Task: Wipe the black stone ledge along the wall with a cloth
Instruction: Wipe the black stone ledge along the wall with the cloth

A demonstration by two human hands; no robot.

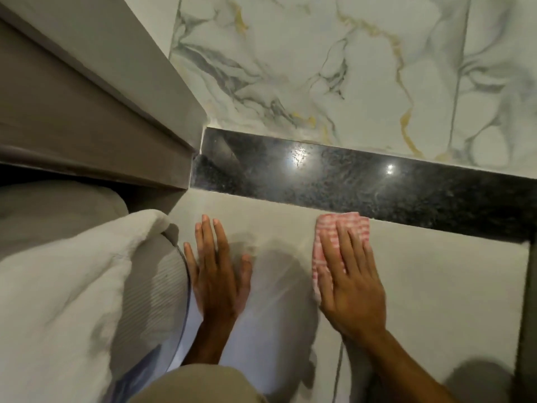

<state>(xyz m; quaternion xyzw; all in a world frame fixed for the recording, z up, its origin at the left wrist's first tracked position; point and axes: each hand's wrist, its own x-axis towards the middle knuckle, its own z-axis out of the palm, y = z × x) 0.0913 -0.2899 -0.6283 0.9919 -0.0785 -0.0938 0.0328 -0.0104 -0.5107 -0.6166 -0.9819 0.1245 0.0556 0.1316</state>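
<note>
the black stone ledge runs as a glossy speckled strip from about 9 o'clock of centre out to the 3 o'clock edge, sloping down as it goes, with two bright light spots on it. the cloth (pink and white checked) sits just below the ledge's near edge, roughly at 4 o'clock from centre, its top edge touching or barely overlapping the stone, can't tell which. the right hand lies flat on the cloth, fingers spread and straight, pressing it against the pale surface under the ledge. the left hand is at about 7 o'clock, also flat and spread, palm down on that same pale surface, holding nothing, well apart from the cloth. above the ledge, 12 o'clock, is the marble wall with grey and gold veins. at 10 o'clock there's a grey-brown frame butting against the ledge's left end. down at 8 o'clock is a white fluffy fabric over something grey and ribbed.
</note>
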